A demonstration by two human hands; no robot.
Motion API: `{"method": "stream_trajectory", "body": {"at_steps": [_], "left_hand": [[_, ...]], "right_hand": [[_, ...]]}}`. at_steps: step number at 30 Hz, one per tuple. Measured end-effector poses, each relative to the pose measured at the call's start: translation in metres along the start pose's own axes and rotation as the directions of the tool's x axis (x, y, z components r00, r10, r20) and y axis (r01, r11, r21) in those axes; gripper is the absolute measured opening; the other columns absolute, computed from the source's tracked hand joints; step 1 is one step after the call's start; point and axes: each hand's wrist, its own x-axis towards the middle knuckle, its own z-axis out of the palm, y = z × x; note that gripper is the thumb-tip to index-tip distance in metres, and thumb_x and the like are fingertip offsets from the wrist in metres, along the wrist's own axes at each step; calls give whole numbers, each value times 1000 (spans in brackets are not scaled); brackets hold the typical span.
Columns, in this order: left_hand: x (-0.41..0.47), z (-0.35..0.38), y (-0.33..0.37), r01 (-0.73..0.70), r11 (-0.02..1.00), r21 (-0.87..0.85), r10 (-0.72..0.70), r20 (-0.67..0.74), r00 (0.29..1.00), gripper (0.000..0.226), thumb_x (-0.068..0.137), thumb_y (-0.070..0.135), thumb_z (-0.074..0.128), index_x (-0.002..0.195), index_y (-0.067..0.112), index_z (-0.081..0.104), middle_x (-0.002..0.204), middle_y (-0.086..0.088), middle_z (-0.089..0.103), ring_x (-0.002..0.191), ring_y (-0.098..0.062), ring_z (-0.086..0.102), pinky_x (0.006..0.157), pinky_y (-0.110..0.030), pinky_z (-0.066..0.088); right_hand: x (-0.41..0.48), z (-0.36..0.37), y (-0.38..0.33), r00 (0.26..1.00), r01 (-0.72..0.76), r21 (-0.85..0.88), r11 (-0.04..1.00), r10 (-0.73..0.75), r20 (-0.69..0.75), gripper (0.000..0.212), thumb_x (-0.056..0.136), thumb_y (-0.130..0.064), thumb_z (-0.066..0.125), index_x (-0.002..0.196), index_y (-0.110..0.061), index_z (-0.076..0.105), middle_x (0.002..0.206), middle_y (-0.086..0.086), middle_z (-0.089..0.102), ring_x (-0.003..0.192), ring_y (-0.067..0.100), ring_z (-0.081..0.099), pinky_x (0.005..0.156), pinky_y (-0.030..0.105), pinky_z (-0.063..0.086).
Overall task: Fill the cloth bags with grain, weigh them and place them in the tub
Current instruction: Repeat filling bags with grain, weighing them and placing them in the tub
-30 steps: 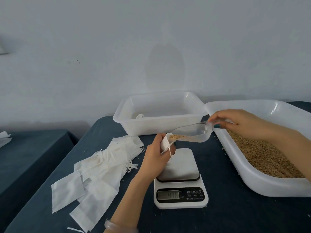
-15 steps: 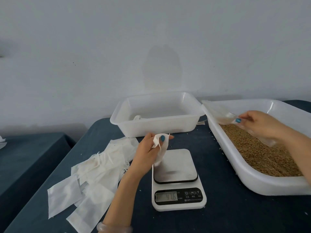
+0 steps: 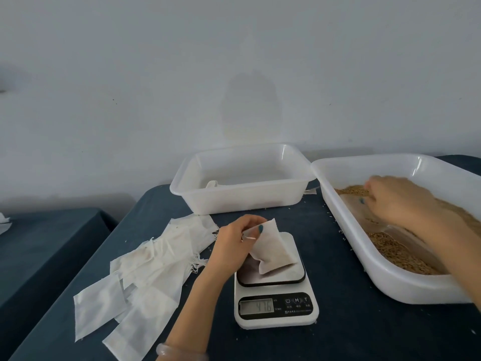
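Observation:
My left hand [image 3: 234, 243] pinches the top of a filled white cloth bag [image 3: 270, 251], whose bottom rests on the platform of the white digital scale [image 3: 276, 308]. The display shows digits. My right hand [image 3: 398, 201] is inside the large white tub [image 3: 346, 235] of brown grain [image 3: 395, 254], lying over the clear plastic scoop [image 3: 356, 212] that rests on the grain. Blur hides whether its fingers grip the scoop. The smaller white tub [image 3: 234, 194] behind the scale holds one bag [image 3: 211, 184] at its left end.
A pile of several flat empty cloth bags [image 3: 156, 264] lies on the dark blue tablecloth left of the scale. Loose grains dot the cloth near the grain tub. A second dark table [image 3: 46, 238] stands at the left, across a gap. A wall rises behind.
My right hand carried the scoop away from the bag and down into the grain tub. My left hand turned the filled bag and lowered it onto the scale platform.

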Motion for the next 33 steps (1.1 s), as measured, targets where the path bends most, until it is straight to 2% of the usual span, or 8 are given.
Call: {"method": "stream_trajectory", "body": {"at_steps": [1,3,5,7,11,15,24,33], "left_hand": [[0,-1,-1,1,1000,0,-1,-21,1000,22,98,23,57,104,42,66,90,22,68,88,9,60,71,-6,42],[1,-1,-3,2,1000,16,-2,-52,999,17,99,24,56,108,37,63,86,19,65,84,10,58,71,-6,40],[1,0,-6,16,1000,21,-15,-66,998,14,100,26,55,110,34,61,89,18,65,83,9,57,71,-7,40],[2,-1,-8,14,999,38,-11,-98,995,11,100,26,55,108,32,60,93,18,65,86,8,57,71,-8,41],[1,-3,-13,34,999,29,-27,-207,978,9,100,22,55,102,29,60,91,19,65,87,8,57,70,-7,42],[1,-3,-17,109,994,1,-104,-283,953,9,99,23,55,97,30,61,93,13,66,86,0,59,71,-10,44],[-2,-2,-17,194,979,62,-173,-253,952,9,97,26,55,99,26,65,84,11,65,79,-10,61,72,-26,48],[-4,-3,-14,172,973,153,-138,-210,968,14,97,35,57,91,25,64,75,12,62,68,-5,56,61,-14,40]], "right_hand": [[-6,-4,-13,990,74,102,992,-61,-123,23,100,-29,46,114,-15,57,108,4,63,97,24,59,78,38,52],[-21,-9,-43,937,276,329,903,-178,-299,21,99,-24,47,116,-21,59,106,-2,66,95,16,61,79,39,52],[-39,-6,-75,908,393,491,777,-244,-340,12,97,-30,47,103,-28,57,88,-13,66,72,0,59,61,21,47],[-49,12,-102,912,406,609,681,-256,-322,12,97,-39,46,90,-32,52,69,-13,60,60,-3,55,48,18,36],[-42,69,-116,973,224,754,617,-91,-214,31,99,-43,46,71,-30,47,55,-6,49,49,7,47,49,24,30],[-28,112,-101,988,62,819,570,84,-133,43,100,-39,49,62,-21,41,52,-5,41,47,10,39,48,28,27],[-25,126,-98,988,49,844,534,97,-120,46,99,-37,50,59,-18,37,51,-5,37,46,10,34,48,29,26],[-24,127,-98,988,52,835,548,91,-121,46,99,-36,50,58,-20,37,49,-5,37,45,9,34,47,29,24]]}}
